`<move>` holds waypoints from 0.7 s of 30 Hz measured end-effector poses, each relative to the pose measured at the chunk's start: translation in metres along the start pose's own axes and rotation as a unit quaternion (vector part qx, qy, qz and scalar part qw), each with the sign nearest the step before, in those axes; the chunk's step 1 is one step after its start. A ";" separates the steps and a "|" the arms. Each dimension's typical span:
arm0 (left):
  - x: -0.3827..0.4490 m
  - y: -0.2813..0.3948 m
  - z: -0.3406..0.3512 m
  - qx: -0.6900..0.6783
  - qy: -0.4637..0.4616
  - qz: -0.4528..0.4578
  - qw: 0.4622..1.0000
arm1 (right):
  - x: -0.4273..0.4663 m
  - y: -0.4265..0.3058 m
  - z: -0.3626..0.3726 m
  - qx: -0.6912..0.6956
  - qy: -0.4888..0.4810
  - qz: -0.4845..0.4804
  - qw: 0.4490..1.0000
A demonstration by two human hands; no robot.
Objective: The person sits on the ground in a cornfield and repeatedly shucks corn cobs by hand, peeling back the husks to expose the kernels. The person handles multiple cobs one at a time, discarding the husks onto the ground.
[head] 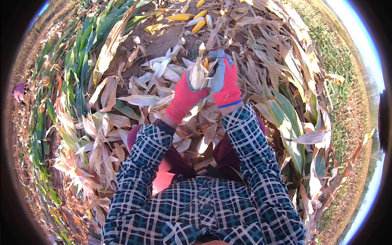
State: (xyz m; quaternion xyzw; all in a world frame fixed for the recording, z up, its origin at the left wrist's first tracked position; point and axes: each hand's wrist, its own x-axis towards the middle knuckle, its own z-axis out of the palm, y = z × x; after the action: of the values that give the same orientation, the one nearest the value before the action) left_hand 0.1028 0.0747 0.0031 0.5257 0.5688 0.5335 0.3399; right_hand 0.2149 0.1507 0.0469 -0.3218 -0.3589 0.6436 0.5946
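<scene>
My left hand [187,98], in a red work glove with grey palm, is closed around the lower part of an ear of corn in its pale dry husk [199,73]. The ear points away from me, and some orange-yellow kernels show near its tip on the right side. My right hand [225,78], gloved alike, is at the right side of the ear with its fingers by the tip; whether it pinches the husk is hard to tell. Loose pale husks [162,69] lie beyond and left of my left hand.
Several husked yellow corn ears [180,17] lie on bare soil [160,38] at the far side. Green corn leaves [87,61] are heaped at left, dry stalks and leaves [275,46] at right. Dry husks lie between my knees. A small purple shape sits at the far left edge.
</scene>
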 end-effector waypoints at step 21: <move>-0.002 0.027 -0.037 -0.002 -0.162 -0.017 0.987 | -0.011 -0.037 -0.036 -0.466 -0.214 -0.261 0.818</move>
State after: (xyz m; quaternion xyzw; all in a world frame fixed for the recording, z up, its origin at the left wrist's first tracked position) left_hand 0.0741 0.0598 0.0363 0.5949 0.5137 0.4364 0.4379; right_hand 0.2654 0.1441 0.0589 -0.3087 -0.8050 0.2725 0.4271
